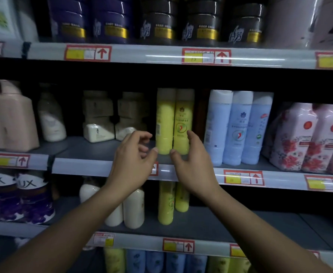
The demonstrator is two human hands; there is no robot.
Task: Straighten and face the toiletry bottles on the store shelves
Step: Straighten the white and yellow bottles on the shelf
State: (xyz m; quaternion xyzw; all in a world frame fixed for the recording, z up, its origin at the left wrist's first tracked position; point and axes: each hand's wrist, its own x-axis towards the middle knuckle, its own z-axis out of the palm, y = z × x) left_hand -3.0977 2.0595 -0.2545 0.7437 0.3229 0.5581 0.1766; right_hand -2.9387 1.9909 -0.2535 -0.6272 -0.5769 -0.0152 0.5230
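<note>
Two yellow bottles stand side by side on the middle shelf [106, 166]. The left yellow bottle [164, 121] shows its side with a barcode; the right yellow bottle [183, 119] shows its front label. My left hand [134, 154] hovers just left of them with loosely curled fingers, holding nothing. My right hand [191, 158] hovers at their right, fingers relaxed, thumb near the base of the right yellow bottle; whether it touches is unclear. Three blue bottles [238, 127] stand to the right, the outer two turned sideways.
Beige jars [98, 119] and pink bottles [8, 117] stand left on the same shelf, floral pink bottles [307, 138] at the right. Dark tubs [157, 20] fill the upper shelf. White bottles [132, 209] and yellow bottles [166, 201] stand on the lower shelf.
</note>
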